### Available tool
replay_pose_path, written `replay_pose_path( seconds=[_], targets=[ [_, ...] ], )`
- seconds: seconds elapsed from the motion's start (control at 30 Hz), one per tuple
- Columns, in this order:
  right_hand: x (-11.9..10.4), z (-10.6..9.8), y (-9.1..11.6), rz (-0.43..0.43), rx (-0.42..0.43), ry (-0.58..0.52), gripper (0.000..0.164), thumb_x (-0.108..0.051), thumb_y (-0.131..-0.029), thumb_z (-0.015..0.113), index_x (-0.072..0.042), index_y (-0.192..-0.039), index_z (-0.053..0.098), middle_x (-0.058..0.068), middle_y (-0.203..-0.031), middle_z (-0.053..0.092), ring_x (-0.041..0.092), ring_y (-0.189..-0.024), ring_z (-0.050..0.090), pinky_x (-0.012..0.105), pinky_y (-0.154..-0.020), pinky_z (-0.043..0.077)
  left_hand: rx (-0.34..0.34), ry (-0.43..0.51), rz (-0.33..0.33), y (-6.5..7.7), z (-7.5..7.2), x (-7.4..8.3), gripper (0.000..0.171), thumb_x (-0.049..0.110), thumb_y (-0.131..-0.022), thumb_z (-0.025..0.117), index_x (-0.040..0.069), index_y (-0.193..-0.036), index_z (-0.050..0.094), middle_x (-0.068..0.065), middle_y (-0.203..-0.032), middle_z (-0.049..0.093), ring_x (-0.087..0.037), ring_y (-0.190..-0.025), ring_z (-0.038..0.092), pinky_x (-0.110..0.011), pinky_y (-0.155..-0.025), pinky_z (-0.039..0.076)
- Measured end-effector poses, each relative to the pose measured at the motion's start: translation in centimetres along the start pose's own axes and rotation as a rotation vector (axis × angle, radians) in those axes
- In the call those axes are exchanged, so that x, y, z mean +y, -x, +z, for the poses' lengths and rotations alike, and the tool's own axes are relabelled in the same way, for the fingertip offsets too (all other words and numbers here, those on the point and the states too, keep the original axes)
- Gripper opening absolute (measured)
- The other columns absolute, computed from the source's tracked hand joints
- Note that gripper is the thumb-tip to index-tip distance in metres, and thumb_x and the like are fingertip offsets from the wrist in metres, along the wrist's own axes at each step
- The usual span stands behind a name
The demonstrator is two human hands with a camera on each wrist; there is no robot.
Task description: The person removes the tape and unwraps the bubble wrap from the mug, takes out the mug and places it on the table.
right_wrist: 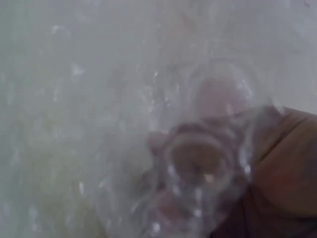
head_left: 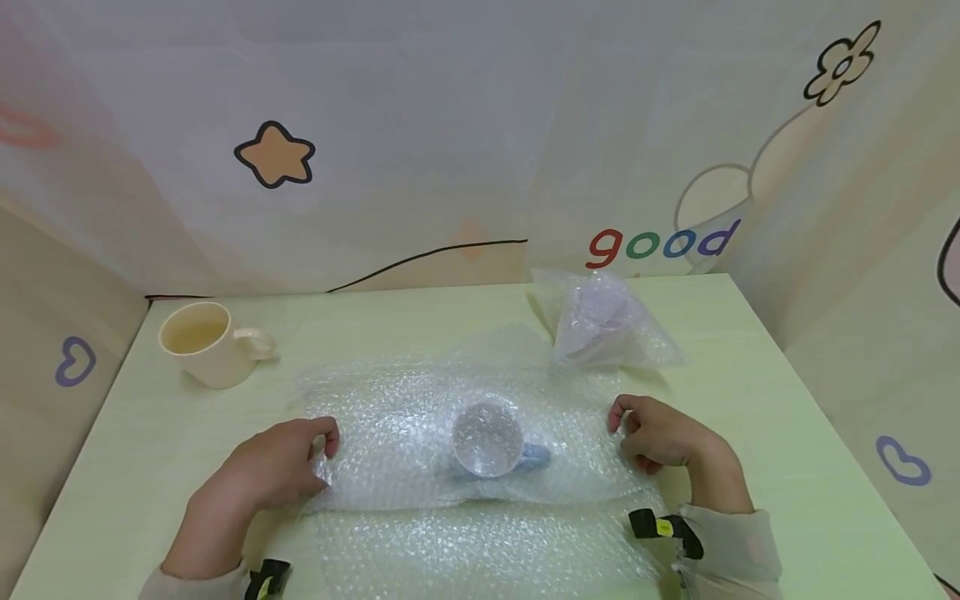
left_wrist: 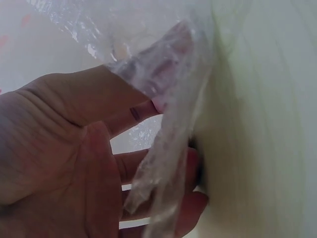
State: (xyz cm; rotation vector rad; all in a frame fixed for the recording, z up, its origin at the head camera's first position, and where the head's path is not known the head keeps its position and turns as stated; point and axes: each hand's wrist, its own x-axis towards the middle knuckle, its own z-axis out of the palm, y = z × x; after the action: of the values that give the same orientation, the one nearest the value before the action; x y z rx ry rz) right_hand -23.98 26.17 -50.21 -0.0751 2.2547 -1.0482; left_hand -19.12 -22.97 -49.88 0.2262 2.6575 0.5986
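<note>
A sheet of clear bubble wrap (head_left: 397,433) covers a light-blue mug (head_left: 535,456) in the middle of the table. The mug's round top and its handle, pointing right, show through the film. My left hand (head_left: 281,458) grips the sheet's left edge with curled fingers; in the left wrist view the film (left_wrist: 173,109) runs between its thumb and fingers. At the opposite edge, my right hand (head_left: 660,433) holds the sheet with bent fingers. In the right wrist view that hand (right_wrist: 287,168) appears blurred, its fingertips partly behind the bubbles.
A cream mug (head_left: 213,346) stands at the back left, handle toward the right. Toward the back right lies a bubble-wrapped bundle (head_left: 603,321) with something pale purple inside. More bubble wrap (head_left: 480,550) spreads over the table (head_left: 810,500) toward the front. Printed cloth walls surround the table.
</note>
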Motion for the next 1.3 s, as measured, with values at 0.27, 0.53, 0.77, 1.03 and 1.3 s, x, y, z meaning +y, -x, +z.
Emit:
replay_pose_path(
  seconds=[0.27,0.53,0.77,1.03,1.3],
  targets=[
    [-0.1,0.4,-0.2,-0.039,0.005,0.013,0.032,0.009,-0.076,0.055,-0.001,-0.106,0.053,0.001,-0.067,0.04,0.017,-0.053,0.043,0.03,-0.052,0.04,-0.012,0.027,-0.021,0.2,0.0,-0.4,0.039,0.007,-0.071,0.082,0.025,-0.094,0.056,0.0,-0.074,0.052,-0.018,-0.066,0.048,-0.034,-0.057,0.034],
    [0.0,0.2,0.1,-0.049,0.015,0.044,0.031,0.006,-0.077,0.058,0.0,-0.107,0.053,0.002,-0.069,0.044,0.018,-0.056,0.046,0.031,-0.054,0.043,-0.008,0.032,-0.016,0.2,-0.1,0.1,0.037,0.009,-0.075,0.084,0.022,-0.097,0.057,0.0,-0.079,0.053,-0.018,-0.071,0.049,-0.033,-0.061,0.036],
    [0.1,0.0,0.5,-0.068,-0.004,0.041,0.031,0.004,-0.08,0.063,0.001,-0.109,0.053,0.001,-0.069,0.043,0.017,-0.057,0.045,0.029,-0.055,0.042,0.015,0.02,0.004,0.6,-0.1,-0.1,0.036,0.013,-0.075,0.086,0.021,-0.1,0.06,0.0,-0.091,0.056,-0.018,-0.079,0.051,-0.033,-0.065,0.038],
    [0.5,0.1,0.4,-0.111,-0.029,0.032,0.033,0.006,-0.08,0.065,0.002,-0.11,0.053,0.002,-0.071,0.044,0.018,-0.057,0.048,0.029,-0.054,0.045,0.031,0.018,0.01,0.9,0.0,-0.5,0.036,0.016,-0.075,0.086,0.021,-0.102,0.062,-0.001,-0.092,0.056,-0.018,-0.079,0.051,-0.033,-0.064,0.039],
    [0.5,-0.2,0.5,-0.099,-0.023,0.039,0.031,0.005,-0.082,0.069,0.002,-0.109,0.053,0.005,-0.071,0.046,0.019,-0.057,0.051,0.032,-0.055,0.048,0.034,0.039,0.002,1.1,0.2,-0.4,0.035,0.016,-0.079,0.086,0.021,-0.103,0.063,-0.001,-0.09,0.054,-0.017,-0.076,0.049,-0.033,-0.063,0.037]
  ],
)
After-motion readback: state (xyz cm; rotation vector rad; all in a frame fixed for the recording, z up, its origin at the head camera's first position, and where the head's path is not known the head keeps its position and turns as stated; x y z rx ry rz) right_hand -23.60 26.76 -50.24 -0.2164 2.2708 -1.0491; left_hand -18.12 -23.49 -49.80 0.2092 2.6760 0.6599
